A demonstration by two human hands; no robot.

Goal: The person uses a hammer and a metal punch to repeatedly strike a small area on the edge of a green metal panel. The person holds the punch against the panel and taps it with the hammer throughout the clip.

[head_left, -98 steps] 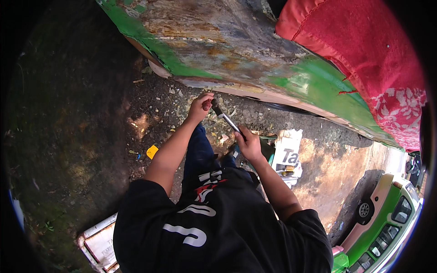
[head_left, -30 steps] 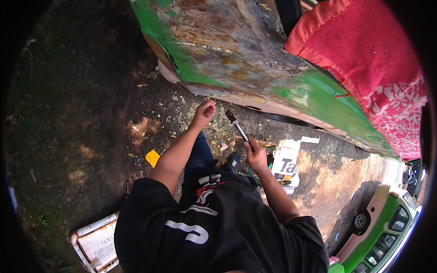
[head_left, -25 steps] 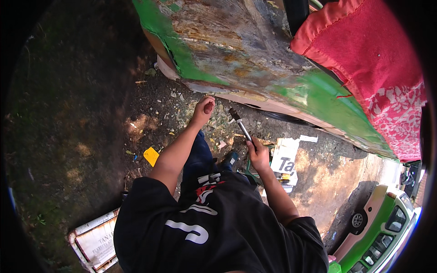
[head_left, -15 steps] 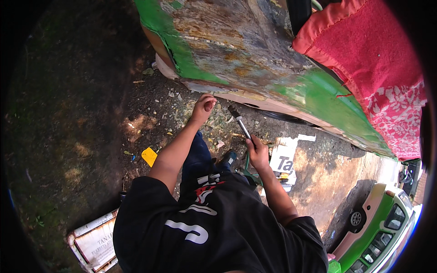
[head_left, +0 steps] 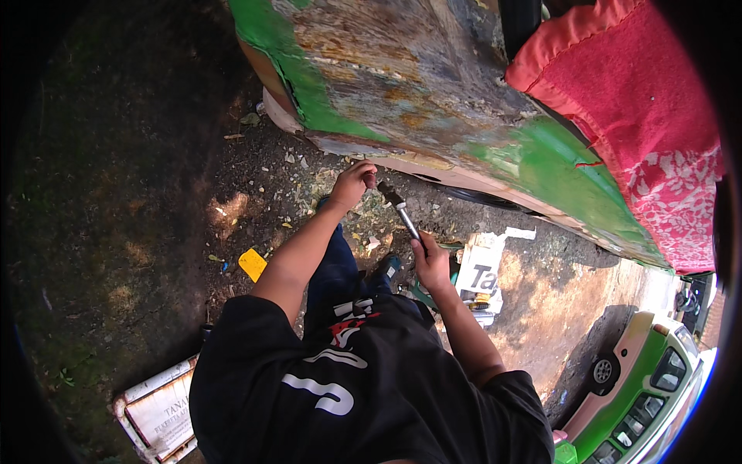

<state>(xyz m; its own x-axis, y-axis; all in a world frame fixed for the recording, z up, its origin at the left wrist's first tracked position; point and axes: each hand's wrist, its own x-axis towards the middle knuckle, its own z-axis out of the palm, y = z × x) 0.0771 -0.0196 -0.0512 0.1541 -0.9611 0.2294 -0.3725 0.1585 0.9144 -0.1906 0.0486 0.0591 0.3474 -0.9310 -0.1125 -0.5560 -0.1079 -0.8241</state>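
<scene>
Crouching over the dirt, the person hides their legs under a black shirt (head_left: 363,387). The right hand (head_left: 430,263) is clamped on a hammer (head_left: 399,212) handle, head raised. The left hand (head_left: 352,183) pinches something too small to identify against the rusty green car panel (head_left: 402,85).
</scene>
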